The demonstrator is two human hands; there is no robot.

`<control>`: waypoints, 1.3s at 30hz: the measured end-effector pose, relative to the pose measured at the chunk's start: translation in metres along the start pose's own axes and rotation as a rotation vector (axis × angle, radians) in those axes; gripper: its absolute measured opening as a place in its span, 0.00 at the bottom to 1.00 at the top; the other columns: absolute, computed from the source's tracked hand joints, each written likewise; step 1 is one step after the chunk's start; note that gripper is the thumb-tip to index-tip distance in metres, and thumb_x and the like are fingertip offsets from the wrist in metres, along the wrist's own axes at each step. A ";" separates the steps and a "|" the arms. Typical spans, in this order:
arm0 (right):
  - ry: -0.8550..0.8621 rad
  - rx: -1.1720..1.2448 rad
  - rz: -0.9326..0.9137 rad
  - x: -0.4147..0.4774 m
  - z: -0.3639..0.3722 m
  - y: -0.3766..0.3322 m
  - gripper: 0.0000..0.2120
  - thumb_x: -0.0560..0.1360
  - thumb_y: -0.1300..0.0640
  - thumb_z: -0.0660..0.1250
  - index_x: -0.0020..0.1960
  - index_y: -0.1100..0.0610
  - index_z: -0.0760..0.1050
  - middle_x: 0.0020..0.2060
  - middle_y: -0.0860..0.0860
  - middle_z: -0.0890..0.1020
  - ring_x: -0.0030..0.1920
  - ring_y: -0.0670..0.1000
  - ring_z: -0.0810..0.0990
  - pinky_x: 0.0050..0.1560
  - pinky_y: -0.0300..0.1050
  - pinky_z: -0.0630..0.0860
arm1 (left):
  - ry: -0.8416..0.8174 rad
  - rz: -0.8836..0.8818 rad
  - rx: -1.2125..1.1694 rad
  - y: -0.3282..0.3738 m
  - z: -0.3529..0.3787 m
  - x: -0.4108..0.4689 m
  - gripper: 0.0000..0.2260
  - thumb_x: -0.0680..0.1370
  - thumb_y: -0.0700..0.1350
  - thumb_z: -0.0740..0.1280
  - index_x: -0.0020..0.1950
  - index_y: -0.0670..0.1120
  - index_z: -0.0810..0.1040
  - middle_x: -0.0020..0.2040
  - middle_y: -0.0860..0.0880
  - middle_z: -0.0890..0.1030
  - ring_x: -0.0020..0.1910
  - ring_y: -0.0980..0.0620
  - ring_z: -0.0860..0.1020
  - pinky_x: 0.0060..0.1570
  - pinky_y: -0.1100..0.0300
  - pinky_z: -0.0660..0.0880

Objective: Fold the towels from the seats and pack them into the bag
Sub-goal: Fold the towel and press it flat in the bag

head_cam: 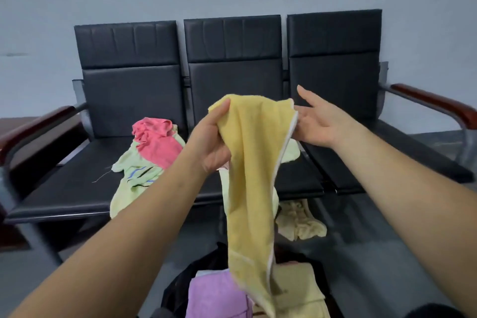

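A yellow towel (251, 188) hangs long in front of the black three-seat bench (77, 183). My left hand (210, 141) grips its upper left corner. My right hand (313, 121) is at the towel's upper right edge with fingers spread and straight; its fingertips touch the white hem. On the seats lie a pink towel (157, 141) over a pale green towel (131, 178). Below me a black bag (180, 289) stands open, holding a folded lilac towel (216, 294) and a folded yellow towel (296, 289).
A crumpled cream towel (299, 222) lies on the dark floor under the bench. Brown armrests (433, 103) stick out at both ends of the bench. A grey wall stands behind it.
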State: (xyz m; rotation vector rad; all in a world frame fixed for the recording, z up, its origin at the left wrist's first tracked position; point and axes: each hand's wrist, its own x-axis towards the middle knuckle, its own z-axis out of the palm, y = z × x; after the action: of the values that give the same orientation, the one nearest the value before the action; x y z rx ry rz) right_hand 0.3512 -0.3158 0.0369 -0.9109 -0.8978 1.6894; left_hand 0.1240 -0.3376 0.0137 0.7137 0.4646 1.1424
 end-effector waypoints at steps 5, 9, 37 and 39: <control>-0.232 -0.085 0.085 0.008 -0.019 0.061 0.28 0.78 0.42 0.66 0.71 0.59 0.73 0.64 0.58 0.81 0.66 0.60 0.79 0.69 0.65 0.72 | 0.037 0.016 -0.055 -0.004 -0.021 0.022 0.22 0.81 0.47 0.65 0.71 0.36 0.72 0.65 0.36 0.79 0.64 0.38 0.79 0.61 0.39 0.76; -0.254 -0.226 0.059 0.016 -0.018 0.086 0.20 0.79 0.61 0.66 0.71 0.63 0.72 0.66 0.60 0.79 0.66 0.60 0.79 0.68 0.59 0.75 | 0.094 -0.033 0.077 -0.014 -0.048 0.032 0.21 0.83 0.48 0.63 0.73 0.37 0.71 0.64 0.38 0.80 0.62 0.40 0.81 0.56 0.43 0.79; -0.081 -0.171 -0.007 0.047 -0.029 0.124 0.22 0.72 0.64 0.72 0.65 0.67 0.77 0.59 0.62 0.83 0.61 0.60 0.83 0.60 0.55 0.81 | 0.062 0.042 0.510 -0.052 -0.121 0.030 0.15 0.79 0.34 0.67 0.65 0.45 0.75 0.54 0.46 0.85 0.53 0.48 0.83 0.51 0.54 0.81; -0.052 -0.158 -0.071 0.046 -0.029 0.117 0.22 0.71 0.64 0.72 0.64 0.67 0.78 0.58 0.62 0.84 0.59 0.59 0.84 0.57 0.54 0.82 | 0.014 -0.018 0.720 -0.049 -0.131 0.026 0.14 0.78 0.36 0.70 0.63 0.41 0.78 0.54 0.44 0.85 0.55 0.46 0.83 0.56 0.52 0.80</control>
State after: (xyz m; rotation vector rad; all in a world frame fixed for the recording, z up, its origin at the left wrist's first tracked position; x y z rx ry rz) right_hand 0.3184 -0.2970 -0.0862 -0.9322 -1.0991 1.6052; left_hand 0.0784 -0.2896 -0.1120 1.3178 0.9106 0.9538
